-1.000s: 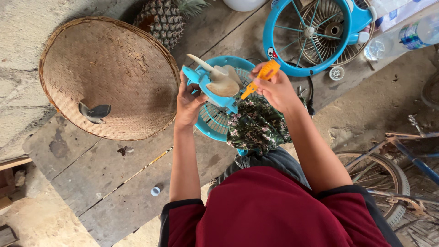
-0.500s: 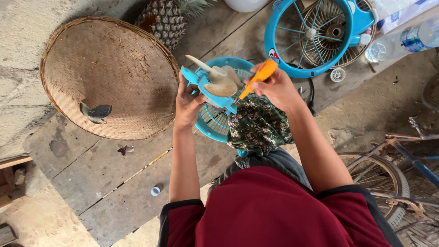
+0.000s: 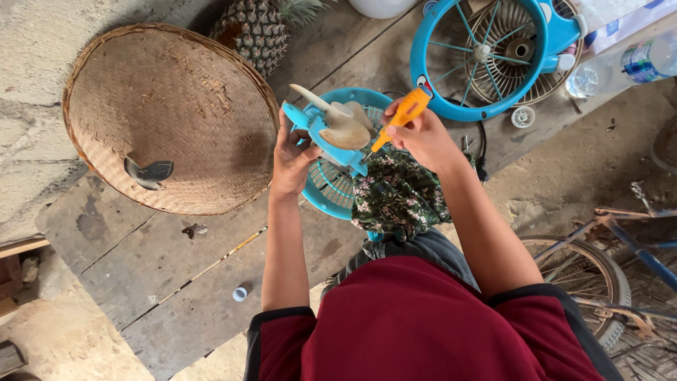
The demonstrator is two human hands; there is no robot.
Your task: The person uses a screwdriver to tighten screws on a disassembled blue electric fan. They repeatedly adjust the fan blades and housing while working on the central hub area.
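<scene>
Behind clenched left hand (image 3: 290, 156), half-hidden blue fan part (image 3: 321, 134); right hand (image 3: 421, 134) gripping orange screwdriver (image 3: 400, 118), tip obscured.

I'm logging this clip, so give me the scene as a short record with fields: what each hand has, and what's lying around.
Left hand: grips the blue fan motor housing, with cream fan blades on it
Right hand: holds an orange-handled screwdriver, tip at the housing
Under the hands: blue fan grille, floral cloth
Left of hands: round woven tray
Top: pineapple, second blue fan guard, plastic bottle
Right: bicycle wheel
Surface: wooden boards
</scene>
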